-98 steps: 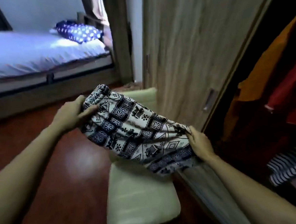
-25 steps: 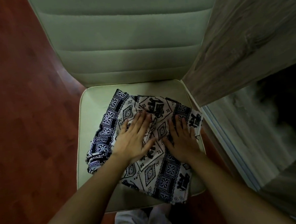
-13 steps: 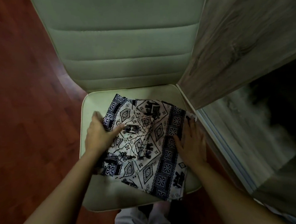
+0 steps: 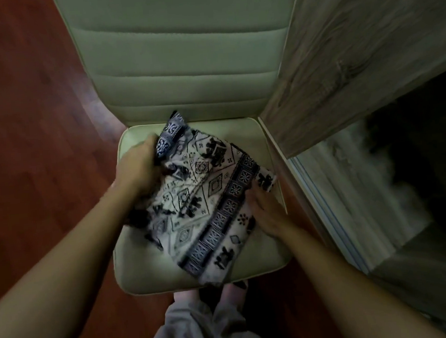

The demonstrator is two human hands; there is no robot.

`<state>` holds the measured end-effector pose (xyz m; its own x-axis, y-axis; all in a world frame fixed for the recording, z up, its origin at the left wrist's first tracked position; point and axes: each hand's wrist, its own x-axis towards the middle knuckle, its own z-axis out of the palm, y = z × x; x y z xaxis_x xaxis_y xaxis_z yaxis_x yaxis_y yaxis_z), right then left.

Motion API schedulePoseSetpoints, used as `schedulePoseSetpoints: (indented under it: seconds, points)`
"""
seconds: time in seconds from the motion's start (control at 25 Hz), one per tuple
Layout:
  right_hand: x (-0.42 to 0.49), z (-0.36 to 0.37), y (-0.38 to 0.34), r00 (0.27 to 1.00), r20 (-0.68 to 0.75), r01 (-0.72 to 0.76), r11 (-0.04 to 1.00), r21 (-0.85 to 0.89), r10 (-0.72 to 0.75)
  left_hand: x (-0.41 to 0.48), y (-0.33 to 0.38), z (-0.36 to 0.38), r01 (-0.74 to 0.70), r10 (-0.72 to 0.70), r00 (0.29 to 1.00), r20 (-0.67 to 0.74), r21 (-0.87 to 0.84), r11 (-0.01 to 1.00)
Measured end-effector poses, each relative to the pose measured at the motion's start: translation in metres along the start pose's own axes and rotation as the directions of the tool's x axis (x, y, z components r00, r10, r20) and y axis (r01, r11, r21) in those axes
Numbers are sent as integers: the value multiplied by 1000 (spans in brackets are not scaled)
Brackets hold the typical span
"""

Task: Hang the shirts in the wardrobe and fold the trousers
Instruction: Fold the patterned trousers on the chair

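Note:
White trousers with a dark blue and black pattern (image 4: pixel 208 196) lie folded on the seat of a pale green chair (image 4: pixel 149 269). My left hand (image 4: pixel 137 169) grips their left edge and lifts it off the seat, so a corner of cloth sticks up above the fingers. My right hand (image 4: pixel 265 210) lies against the right edge of the bundle, with its fingers tucked under the cloth. The lower end of the trousers hangs a little over the seat's front edge.
The chair back (image 4: pixel 182 53) rises at the top. A wooden wardrobe door (image 4: pixel 353 54) stands close on the right, with its sliding track (image 4: pixel 333 214) and the dark wardrobe inside beyond. Red-brown wooden floor (image 4: pixel 29 129) lies to the left. My legs in grey trousers (image 4: pixel 201 326) show below.
My left hand has closed on the left edge of the trousers and raised it toward the middle. My right hand has slid to the right edge and under the cloth.

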<state>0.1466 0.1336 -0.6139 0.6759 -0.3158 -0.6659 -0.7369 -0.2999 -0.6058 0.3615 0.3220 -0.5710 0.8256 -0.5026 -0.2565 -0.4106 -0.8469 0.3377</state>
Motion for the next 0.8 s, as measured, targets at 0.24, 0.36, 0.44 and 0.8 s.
schedulePoseSetpoints:
  seconds: [0.24, 0.36, 0.44, 0.8]
  points:
    - [-2, 8, -36, 988, 25, -145, 839, 524, 155, -16, 42, -6, -359, 489, 828, -275, 411, 838]
    - [-1, 5, -38, 987, -19, -95, 666, 740, 162, -62, 60, 44, -376, 511, 802, -309, 405, 834]
    - [-2, 0, -37, 991, -8, -69, 565, 822, 132, -92, 62, 81, -412, 520, 815, -255, 375, 830]
    - [-14, -9, -25, 966, -257, 10, 984, 179, 37, -138, -35, 130, -452, 554, 830, -65, 505, 736]
